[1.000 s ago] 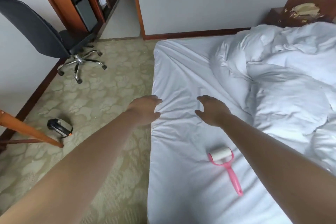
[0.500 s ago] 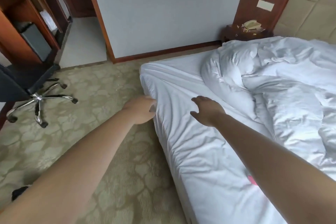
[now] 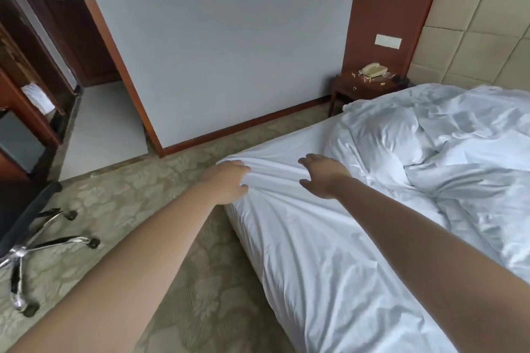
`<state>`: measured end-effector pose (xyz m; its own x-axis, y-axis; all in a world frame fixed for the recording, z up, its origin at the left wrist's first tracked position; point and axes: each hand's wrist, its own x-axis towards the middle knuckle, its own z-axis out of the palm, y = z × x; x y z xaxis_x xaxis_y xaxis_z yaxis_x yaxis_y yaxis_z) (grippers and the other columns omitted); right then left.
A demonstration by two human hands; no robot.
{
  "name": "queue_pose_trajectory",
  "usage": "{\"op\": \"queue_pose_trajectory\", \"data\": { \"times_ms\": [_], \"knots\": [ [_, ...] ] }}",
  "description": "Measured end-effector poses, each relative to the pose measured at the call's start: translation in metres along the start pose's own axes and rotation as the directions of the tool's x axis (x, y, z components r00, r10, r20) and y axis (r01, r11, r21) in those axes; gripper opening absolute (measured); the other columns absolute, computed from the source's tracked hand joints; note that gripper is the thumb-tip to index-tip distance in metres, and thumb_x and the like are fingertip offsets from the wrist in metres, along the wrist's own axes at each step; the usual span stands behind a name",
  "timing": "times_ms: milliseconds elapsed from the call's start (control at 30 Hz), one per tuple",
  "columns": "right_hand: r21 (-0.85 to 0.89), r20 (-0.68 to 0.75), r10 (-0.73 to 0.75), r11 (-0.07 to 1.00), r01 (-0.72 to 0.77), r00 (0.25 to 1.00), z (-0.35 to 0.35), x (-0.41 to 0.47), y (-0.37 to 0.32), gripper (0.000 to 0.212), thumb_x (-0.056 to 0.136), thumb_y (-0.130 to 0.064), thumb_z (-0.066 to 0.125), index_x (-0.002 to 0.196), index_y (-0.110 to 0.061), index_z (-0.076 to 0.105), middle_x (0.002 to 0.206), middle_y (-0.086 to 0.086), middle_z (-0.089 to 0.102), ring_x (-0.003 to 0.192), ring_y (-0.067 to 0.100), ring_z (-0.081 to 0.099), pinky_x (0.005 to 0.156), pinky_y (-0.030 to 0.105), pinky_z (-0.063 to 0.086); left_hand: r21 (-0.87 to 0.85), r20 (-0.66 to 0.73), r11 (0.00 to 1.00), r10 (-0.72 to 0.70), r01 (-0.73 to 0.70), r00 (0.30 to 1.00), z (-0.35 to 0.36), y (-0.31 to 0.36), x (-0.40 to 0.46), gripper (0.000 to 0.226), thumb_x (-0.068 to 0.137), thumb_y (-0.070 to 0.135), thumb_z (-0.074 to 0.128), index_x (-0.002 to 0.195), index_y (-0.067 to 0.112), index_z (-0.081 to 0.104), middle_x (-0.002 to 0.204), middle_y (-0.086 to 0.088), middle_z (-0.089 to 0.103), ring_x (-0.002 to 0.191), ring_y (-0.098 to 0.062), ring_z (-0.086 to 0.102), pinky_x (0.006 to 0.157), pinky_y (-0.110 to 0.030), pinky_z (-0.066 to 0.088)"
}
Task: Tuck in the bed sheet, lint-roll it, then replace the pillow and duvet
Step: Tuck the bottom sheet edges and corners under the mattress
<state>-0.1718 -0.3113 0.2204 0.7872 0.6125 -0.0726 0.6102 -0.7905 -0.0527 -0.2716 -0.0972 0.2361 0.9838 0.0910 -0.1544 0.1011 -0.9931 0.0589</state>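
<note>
Tucking the bed sheet [image 3: 309, 238] at the mattress corner: left hand [image 3: 226, 182] bunches its edge in curled fingers, right hand [image 3: 322, 175] hovers flat, grip apart. We should pull taut (folds radiate here) before pushing under.

Soft, even daylight; the white duvet [image 3: 447, 152] shows mild sheen, shadows are faint, wide-angle bending curves the wall edges, slight overall softness

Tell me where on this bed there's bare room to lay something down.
Free: the flat bed sheet strip between the mattress's floor-side edge and the duvet, nearer than both hands. Crowded: the far corner, where the left hand grips bunched sheet beside the right hand, and the duvet side.
</note>
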Motion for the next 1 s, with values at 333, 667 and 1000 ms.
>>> {"op": "queue_pose_trajectory", "data": {
  "times_ms": [333, 667, 1000],
  "knots": [
    [0.002, -0.045, 0.117, 0.993, -0.117, 0.992, -0.029, 0.212, -0.014, 0.059, 0.096, -0.038, 0.049, 0.147, -0.020, 0.028, 0.153, 0.001, 0.030, 0.139, 0.021, 0.030, 0.108, 0.036, 0.032, -0.026, -0.027, 0.992, 0.125, -0.126, 0.992, -0.059, -0.140, 0.186, 0.051, 0.098, 0.028, 0.047, 0.146, 0.015, 0.037, 0.151, 0.001, 0.033, 0.135, -0.017, 0.035, 0.106, -0.028, 0.033],
    [-0.012, -0.046, 0.354, 0.935, -0.355, 0.934, -0.069, 0.393, -0.028, 0.053, 0.096, -0.038, 0.048, 0.144, -0.021, 0.034, 0.147, 0.000, 0.037, 0.133, 0.021, 0.038, 0.105, 0.036, 0.037, -0.022, -0.039, 0.921, 0.388, -0.389, 0.921, -0.117, -0.265, 0.390, 0.052, 0.098, 0.031, 0.044, 0.147, 0.020, 0.034, 0.152, 0.006, 0.031, 0.132, -0.016, 0.039, 0.104, -0.030, 0.038],
    [0.011, -0.053, 0.507, 0.862, -0.507, 0.860, -0.066, 0.556, 0.037, 0.054, 0.094, -0.039, 0.049, 0.143, -0.020, 0.035, 0.142, 0.000, 0.041, 0.132, 0.021, 0.038, 0.106, 0.040, 0.037, 0.040, 0.018, 0.815, 0.577, -0.578, 0.816, -0.141, -0.284, 0.600, 0.051, 0.098, 0.030, 0.045, 0.147, 0.021, 0.034, 0.154, 0.005, 0.029, 0.135, -0.016, 0.035, 0.105, -0.033, 0.038]
  ]
}}
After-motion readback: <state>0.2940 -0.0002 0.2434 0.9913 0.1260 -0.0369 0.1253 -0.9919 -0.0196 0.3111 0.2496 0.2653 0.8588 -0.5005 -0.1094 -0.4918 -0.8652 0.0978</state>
